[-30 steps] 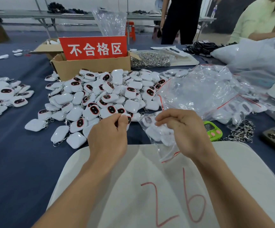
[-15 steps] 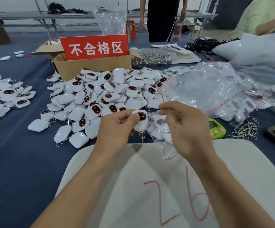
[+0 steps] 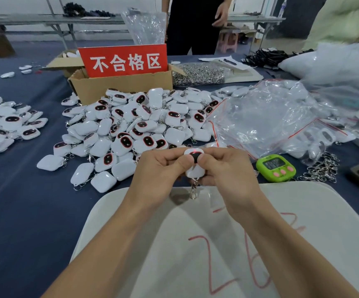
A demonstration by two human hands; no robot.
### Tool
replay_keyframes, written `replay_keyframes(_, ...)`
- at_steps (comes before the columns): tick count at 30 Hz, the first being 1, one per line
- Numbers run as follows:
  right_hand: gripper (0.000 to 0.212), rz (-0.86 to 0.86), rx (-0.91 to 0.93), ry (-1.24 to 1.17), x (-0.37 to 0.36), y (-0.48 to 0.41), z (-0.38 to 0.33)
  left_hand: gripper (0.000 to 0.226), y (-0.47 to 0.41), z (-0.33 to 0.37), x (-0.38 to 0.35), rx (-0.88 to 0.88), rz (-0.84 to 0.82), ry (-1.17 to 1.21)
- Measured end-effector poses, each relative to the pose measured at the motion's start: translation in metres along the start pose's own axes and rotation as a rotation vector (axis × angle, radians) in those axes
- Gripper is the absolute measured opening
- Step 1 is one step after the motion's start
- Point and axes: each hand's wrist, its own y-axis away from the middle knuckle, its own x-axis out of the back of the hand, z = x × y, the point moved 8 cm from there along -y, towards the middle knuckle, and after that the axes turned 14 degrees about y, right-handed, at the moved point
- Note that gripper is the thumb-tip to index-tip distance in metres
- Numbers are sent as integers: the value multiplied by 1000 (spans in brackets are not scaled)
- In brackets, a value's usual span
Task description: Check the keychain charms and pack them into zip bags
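You are gripping one white keychain charm (image 3: 194, 163) between both hands: left hand (image 3: 160, 172) and right hand (image 3: 226, 171) are curling round it, thumbs pressing its dark face.

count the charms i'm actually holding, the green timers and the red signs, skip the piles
charm, pinched between left hand and right hand: 1
green timer: 1
red sign: 1
total: 3
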Motion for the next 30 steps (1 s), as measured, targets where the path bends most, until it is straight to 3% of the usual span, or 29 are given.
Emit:
replay_keyframes(14,22,-117,19,116,-12,1,2,17,-3,-13,12,73,141,5)
replay_keyframes(25,28,-36,30,90,-3,-1,2,18,-2,-16,4,76,112,49)
replay_keyframes(30,25,-1,102,97,-1,1,-10,17,-1,-8,6,-15,148,38)
